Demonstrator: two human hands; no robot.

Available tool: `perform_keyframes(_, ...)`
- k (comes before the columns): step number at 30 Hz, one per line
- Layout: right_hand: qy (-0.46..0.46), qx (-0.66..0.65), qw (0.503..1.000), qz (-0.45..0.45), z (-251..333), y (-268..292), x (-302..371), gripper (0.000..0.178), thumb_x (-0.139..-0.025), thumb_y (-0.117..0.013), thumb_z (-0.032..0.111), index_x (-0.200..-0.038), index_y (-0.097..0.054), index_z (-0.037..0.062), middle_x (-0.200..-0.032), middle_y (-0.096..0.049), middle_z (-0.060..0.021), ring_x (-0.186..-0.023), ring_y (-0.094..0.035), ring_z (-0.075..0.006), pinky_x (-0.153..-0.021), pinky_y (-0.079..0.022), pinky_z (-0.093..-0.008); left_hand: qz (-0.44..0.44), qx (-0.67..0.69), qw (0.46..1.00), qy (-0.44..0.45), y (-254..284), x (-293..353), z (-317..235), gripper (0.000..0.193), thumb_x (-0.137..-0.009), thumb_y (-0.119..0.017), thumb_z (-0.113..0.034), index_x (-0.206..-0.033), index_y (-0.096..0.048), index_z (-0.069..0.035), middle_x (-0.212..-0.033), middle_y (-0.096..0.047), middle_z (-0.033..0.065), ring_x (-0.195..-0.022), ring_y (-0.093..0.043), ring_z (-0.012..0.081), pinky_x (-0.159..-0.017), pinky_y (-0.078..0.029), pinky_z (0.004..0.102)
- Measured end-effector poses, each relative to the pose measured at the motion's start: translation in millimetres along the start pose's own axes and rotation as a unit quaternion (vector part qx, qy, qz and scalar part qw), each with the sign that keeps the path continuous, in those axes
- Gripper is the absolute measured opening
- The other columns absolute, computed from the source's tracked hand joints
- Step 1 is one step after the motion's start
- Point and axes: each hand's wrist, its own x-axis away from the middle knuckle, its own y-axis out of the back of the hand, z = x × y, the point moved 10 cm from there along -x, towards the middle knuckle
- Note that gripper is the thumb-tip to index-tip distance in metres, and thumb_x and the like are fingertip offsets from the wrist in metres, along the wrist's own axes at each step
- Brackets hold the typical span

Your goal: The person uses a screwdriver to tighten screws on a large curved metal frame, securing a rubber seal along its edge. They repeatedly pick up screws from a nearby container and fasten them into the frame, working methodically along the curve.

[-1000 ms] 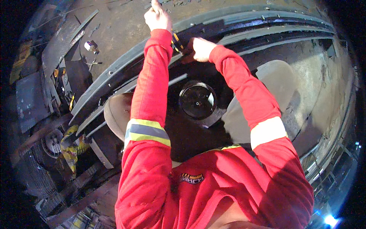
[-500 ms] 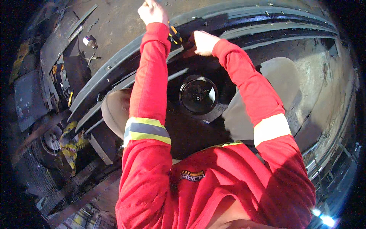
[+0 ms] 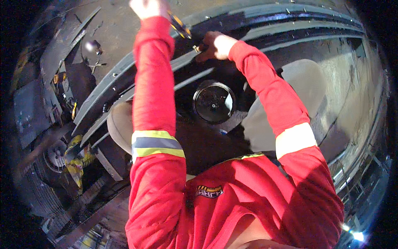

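My left hand (image 3: pixel 150 8) is closed at the upper edge, its fingertips partly cut off by the frame. From beside its wrist a slim tool with yellow-and-black handles (image 3: pixel 180 25) points down to the right and appears to be in that hand; its exact kind is unclear. My right hand (image 3: pixel 216 45) is closed with its fingers bent down in shadow at the long curved dark metal beams (image 3: pixel 257 33). A small brass-coloured piece (image 3: pixel 196 49) shows at its fingertips, but what the fingers grip is mostly hidden.
A round black glossy disc (image 3: pixel 213 103) lies between my knees. To the left are a yellow-patterned cloth or glove (image 3: pixel 76 159), a round metal wheel (image 3: pixel 54 155), a metal strip (image 3: pixel 86 25) and a small white-and-dark object (image 3: pixel 93 46). Small studs dot the beams.
My left hand has moved left and slightly up, and the yellow-and-black-handled tool has shifted the same way. My right hand has moved slightly left; a brassy piece now shows by its fingers.
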Motion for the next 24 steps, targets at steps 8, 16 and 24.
perform_keyframes(8,0.008,0.02,0.998,-0.054,-28,-5,-13,0.046,-0.066,-0.076,0.038,-0.094,-0.069,0.0024,-0.09,-0.065,-0.0197,-0.087,-0.062,-0.0307,-0.077,-0.048,-0.0362,0.025,-0.106,0.992,0.059,-26,11,74,0.052,-0.094,-0.044,-0.043,-0.059,-0.045,-0.004,-0.051,-0.034,0.0013,-0.052,-0.029,0.0132,-0.046,-0.029,0.0345)
perform_keyframes(16,-0.061,-0.01,0.998,0.021,-8,12,17,0.049,-0.066,-0.077,0.039,-0.095,-0.069,0.0005,-0.084,-0.066,-0.0183,-0.083,-0.064,-0.0304,-0.078,-0.048,-0.0366,0.04,0.109,0.981,0.155,-33,-7,-18,0.05,-0.095,-0.041,-0.044,-0.06,-0.042,-0.008,-0.047,-0.037,0.0007,-0.045,-0.038,0.012,-0.042,-0.027,0.0316)
perform_keyframes(24,0.014,0.038,0.998,-0.038,-22,-3,-7,0.046,-0.068,-0.072,0.027,-0.099,-0.058,-0.0038,-0.095,-0.064,-0.0235,-0.09,-0.062,-0.0383,-0.079,-0.05,-0.0414,0.07,0.085,0.98,0.166,-12,9,39,0.056,-0.096,-0.042,-0.04,-0.056,-0.042,0.0,-0.051,-0.037,0.0012,-0.053,-0.029,0.0129,-0.047,-0.028,0.0363)
